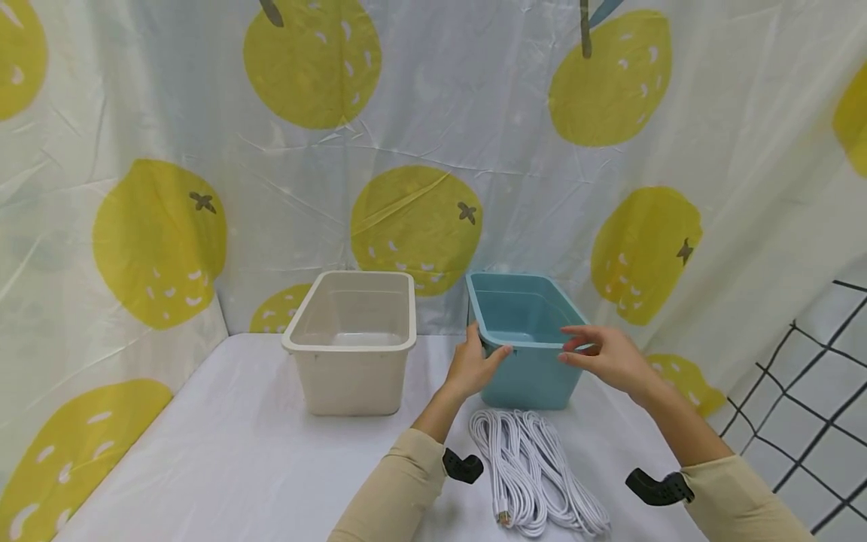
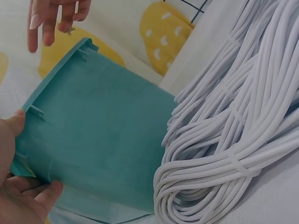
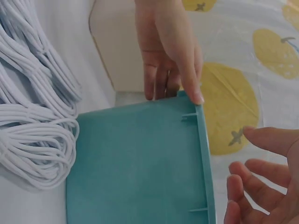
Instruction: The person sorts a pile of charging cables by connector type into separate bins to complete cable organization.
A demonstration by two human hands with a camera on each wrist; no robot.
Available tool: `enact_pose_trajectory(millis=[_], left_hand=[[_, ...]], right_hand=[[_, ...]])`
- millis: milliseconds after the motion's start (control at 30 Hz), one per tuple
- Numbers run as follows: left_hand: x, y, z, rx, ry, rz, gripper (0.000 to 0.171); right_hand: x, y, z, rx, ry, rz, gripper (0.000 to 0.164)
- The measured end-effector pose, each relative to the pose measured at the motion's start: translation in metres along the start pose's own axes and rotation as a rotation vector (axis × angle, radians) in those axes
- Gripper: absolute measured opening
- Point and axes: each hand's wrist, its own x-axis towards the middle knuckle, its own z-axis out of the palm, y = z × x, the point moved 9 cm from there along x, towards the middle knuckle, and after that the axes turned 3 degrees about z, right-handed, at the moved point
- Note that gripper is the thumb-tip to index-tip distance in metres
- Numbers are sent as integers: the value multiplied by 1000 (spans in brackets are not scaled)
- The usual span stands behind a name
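Observation:
A teal plastic bin [image 1: 528, 380] stands upright on the white-covered table. My left hand [image 1: 470, 367] holds its near left corner; in the right wrist view the thumb lies on the rim and the fingers [image 3: 161, 84] go round the side. Off the near right of the rim hovers my right hand [image 1: 606, 360], its fingers loosely bent with nothing between them. The right wrist view shows a gap between this hand [image 3: 266, 186] and the bin. Bundled white cable [image 1: 521, 467] lies in front of the bin, with a metal-tipped plug at its near end.
To the left of the teal bin stands a beige bin [image 1: 352, 384], its inside bare. A fruit-print curtain [image 1: 433, 135] hangs behind both bins. Black wire grid [image 1: 813, 406] rises at the right side.

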Motion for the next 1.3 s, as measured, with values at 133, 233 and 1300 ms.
enact_pose_trajectory(millis=[133, 233, 1300], left_hand=[[0, 0, -1, 0, 3, 1, 82], [-1, 1, -1, 6, 2, 1, 83], [-2, 0, 0, 0, 9, 1, 84]], right_hand=[[-14, 5, 4, 18, 3, 5, 58], [-24, 12, 11, 27, 4, 14, 57], [-65, 79, 88, -4, -46, 183, 66]])
